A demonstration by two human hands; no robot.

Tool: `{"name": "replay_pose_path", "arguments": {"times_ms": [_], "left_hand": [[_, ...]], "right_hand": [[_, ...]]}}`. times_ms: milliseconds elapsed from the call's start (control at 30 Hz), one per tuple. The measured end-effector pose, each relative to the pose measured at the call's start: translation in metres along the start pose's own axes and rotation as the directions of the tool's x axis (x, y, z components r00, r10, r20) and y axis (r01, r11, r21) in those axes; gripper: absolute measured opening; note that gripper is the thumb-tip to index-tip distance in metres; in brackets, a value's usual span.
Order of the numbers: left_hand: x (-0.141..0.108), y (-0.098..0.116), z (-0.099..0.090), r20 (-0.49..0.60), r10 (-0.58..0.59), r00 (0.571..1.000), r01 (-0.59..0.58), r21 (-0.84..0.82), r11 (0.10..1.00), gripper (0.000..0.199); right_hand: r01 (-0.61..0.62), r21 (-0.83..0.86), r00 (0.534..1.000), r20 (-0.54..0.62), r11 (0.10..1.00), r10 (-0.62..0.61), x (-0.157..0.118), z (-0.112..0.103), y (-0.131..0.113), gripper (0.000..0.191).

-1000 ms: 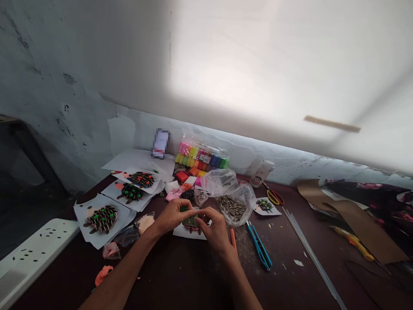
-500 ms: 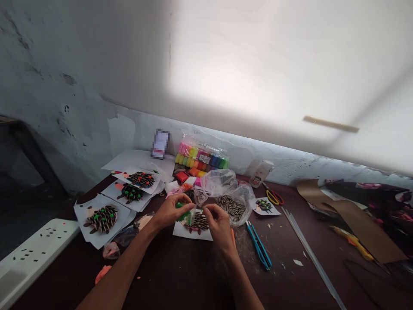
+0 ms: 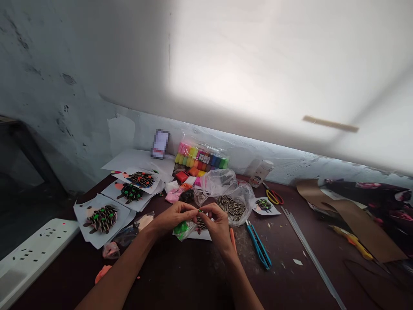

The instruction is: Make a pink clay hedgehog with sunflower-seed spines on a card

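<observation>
My left hand (image 3: 174, 216) is closed, its fingertips meeting those of my right hand. A small plastic bag of bright green clay (image 3: 181, 230) hangs beneath the left fingers, which grip it. My right hand (image 3: 217, 219) pinches a tiny bit of green clay (image 3: 200, 210) where the fingertips come together. Below both hands lies a white card (image 3: 201, 235) bearing a hedgehog of dark seed husks, mostly covered by the fingers. Just beyond the right hand, an open clear bag (image 3: 231, 207) is full of striped seed husks.
Finished hedgehog cards (image 3: 102, 218) lie at left beside a white power strip (image 3: 38, 254). Coloured clay packs (image 3: 203, 160) stand at the back. To the right are a blue utility knife (image 3: 259, 246), yellow-handled scissors (image 3: 274, 197), glue sticks (image 3: 309, 254) and a yellow glue gun (image 3: 353, 243).
My hands have come together at the fingertips. The green clay bag has dropped lower under my left hand, covering more of the card's left side.
</observation>
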State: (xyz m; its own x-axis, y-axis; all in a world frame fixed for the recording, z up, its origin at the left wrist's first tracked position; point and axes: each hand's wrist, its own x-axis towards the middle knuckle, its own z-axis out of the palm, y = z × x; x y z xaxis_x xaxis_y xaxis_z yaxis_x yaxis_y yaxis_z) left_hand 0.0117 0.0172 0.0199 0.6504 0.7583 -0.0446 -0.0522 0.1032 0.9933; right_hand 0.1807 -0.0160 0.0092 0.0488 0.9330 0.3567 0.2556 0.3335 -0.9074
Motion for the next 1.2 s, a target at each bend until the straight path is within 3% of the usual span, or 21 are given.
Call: {"name": "replay_pose_path", "arguments": {"times_ms": [267,433,567,700,1000,1200], "left_hand": [[0.008,-0.011,0.000,-0.222,-0.039,0.974,0.017,-0.102,0.995,0.042],[0.007,-0.007,0.000,-0.264,-0.026,0.964,-0.004,-0.113,0.994,0.041],[0.005,-0.001,0.001,-0.235,-0.024,0.972,-0.019,-0.180,0.984,0.043],[0.003,0.000,0.002,-0.175,-0.031,0.984,-0.011,-0.235,0.972,0.046],[0.002,0.000,0.001,-0.194,-0.049,0.980,0.010,-0.200,0.980,0.039],[0.002,0.001,0.004,-0.111,-0.038,0.993,0.023,-0.128,0.991,0.043]], "right_hand": [[-0.074,0.116,0.991,0.121,0.991,0.060,-0.005,0.005,0.001,0.018],[-0.051,0.075,0.996,0.083,0.996,0.045,-0.002,0.001,-0.001,0.023],[-0.068,0.066,0.996,0.059,0.996,0.064,-0.001,-0.001,-0.002,0.020],[-0.111,0.110,0.989,0.113,0.988,0.099,-0.003,0.001,0.003,0.022],[-0.170,0.180,0.980,0.132,0.969,0.147,-0.002,0.004,-0.004,0.028],[-0.187,0.189,0.977,0.136,0.964,0.163,-0.003,0.006,-0.001,0.029]]}}
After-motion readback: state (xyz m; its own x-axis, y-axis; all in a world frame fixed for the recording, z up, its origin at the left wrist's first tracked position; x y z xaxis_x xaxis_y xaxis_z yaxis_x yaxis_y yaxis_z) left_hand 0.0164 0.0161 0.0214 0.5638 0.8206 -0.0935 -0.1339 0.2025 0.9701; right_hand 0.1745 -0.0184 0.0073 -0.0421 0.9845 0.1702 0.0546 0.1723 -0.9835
